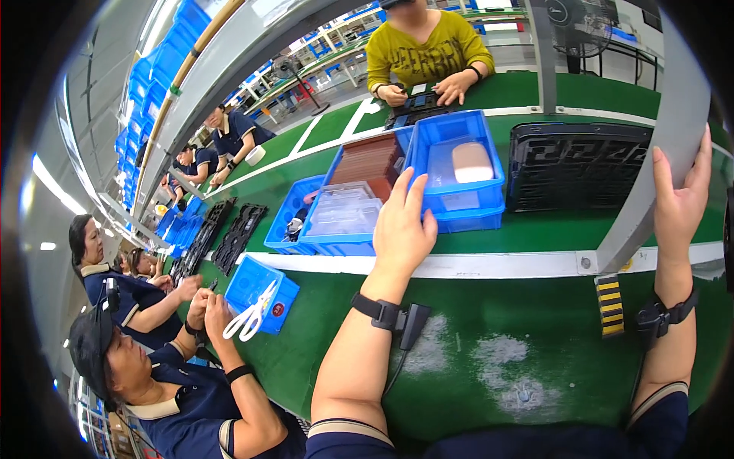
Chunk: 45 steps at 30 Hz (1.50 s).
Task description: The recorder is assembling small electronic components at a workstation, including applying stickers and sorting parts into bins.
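My left hand (405,222) reaches forward with its fingers stretched out, lying over the near edge where the blue bins meet. Beside it are a blue bin (459,220) holding a pale, rounded piece (472,162) and another with clear plastic trays (344,210) and a stack of brown sheets (365,162). My right hand (680,199) is raised at the grey metal post (628,222), thumb and fingers apart; whether it touches the post I cannot tell. Left of that post, a black molded tray (577,167) leans upright.
A small blue bin (256,294) with white-handled scissors (251,315) stands to my left, near a co-worker's hands. Black frames (238,237) lie farther along the green bench. Across it, a person in a yellow top handles a dark part (420,105). A yellow-black striped block (609,306) sits below the post.
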### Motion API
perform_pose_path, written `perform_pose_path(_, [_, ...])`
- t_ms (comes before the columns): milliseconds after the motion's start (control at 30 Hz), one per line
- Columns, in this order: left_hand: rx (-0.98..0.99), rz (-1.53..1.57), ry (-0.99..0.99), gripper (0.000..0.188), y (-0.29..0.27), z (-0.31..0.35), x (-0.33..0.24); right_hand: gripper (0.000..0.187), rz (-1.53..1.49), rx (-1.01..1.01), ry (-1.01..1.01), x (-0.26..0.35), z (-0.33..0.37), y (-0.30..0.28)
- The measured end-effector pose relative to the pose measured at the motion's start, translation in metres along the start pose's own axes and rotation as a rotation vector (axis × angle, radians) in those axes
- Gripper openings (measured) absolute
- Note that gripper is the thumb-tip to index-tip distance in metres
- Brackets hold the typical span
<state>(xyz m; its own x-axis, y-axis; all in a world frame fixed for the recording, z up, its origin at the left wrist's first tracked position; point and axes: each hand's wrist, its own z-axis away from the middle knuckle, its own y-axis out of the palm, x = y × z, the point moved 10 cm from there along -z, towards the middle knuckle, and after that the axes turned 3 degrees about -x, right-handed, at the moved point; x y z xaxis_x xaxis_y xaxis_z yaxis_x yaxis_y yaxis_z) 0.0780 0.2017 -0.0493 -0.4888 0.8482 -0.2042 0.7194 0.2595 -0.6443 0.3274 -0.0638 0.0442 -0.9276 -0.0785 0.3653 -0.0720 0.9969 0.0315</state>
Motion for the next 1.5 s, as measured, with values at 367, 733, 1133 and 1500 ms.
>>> perform_pose_path(367, [0.024, 0.003, -0.025, 0.055, 0.003, -0.001, 0.0, 0.065, -0.023, -0.023, 0.01, 0.002, -0.001, -0.002])
perform_pose_path(733, [-0.006, 0.006, 0.01, 0.052, 0.002, -0.001, -0.001, 0.058, 0.015, 0.006, -0.021, -0.003, -0.002, -0.003])
perform_pose_path(1133, [-0.015, 0.007, 0.019, 0.051, 0.002, 0.0, -0.002, 0.057, 0.112, 0.012, -0.058, -0.006, 0.0, -0.004])
perform_pose_path(1500, [0.001, 0.015, -0.004, 0.051, 0.001, -0.001, -0.001, 0.058, 0.059, 0.046, -0.029, -0.006, 0.0, 0.0])
